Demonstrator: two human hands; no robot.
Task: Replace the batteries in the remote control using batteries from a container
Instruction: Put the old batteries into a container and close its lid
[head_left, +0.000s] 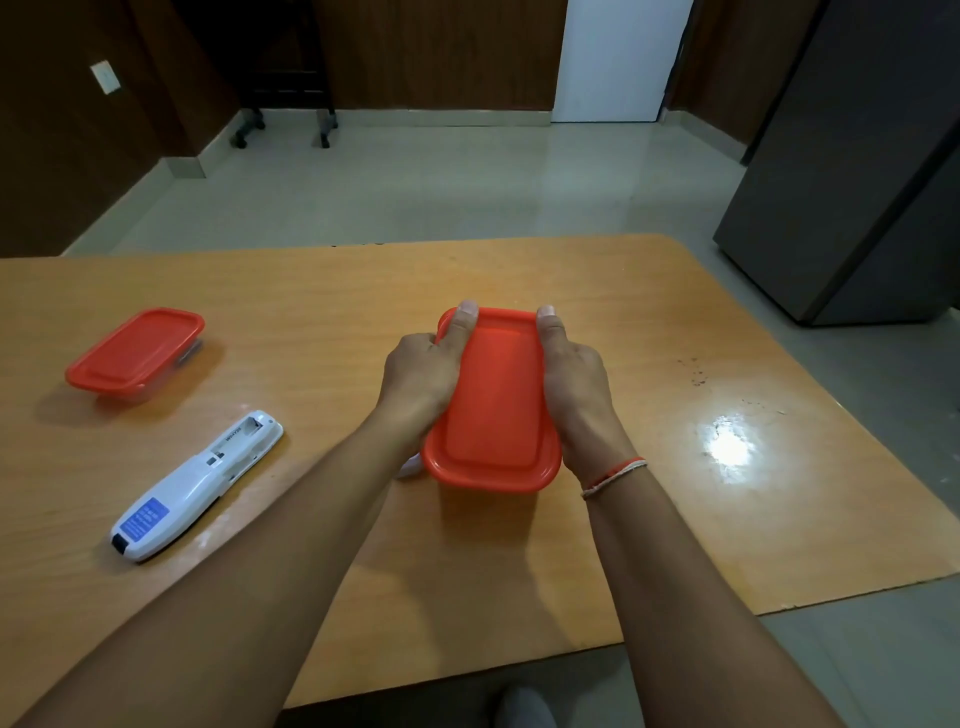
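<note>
A container with an orange-red lid is at the middle of the wooden table, gripped from both sides. My left hand clasps its left edge and my right hand its right edge, both thumbs lying along the lid's far corners. The lid is on and the contents are hidden. A white remote control lies face down at the left, its battery compartment uncovered and looking empty. A small white piece peeks out under my left wrist.
A second container with an orange-red lid stands closed at the far left of the table. A dark cabinet stands on the floor to the right, past the table's right edge. A wheeled stand is at the far wall.
</note>
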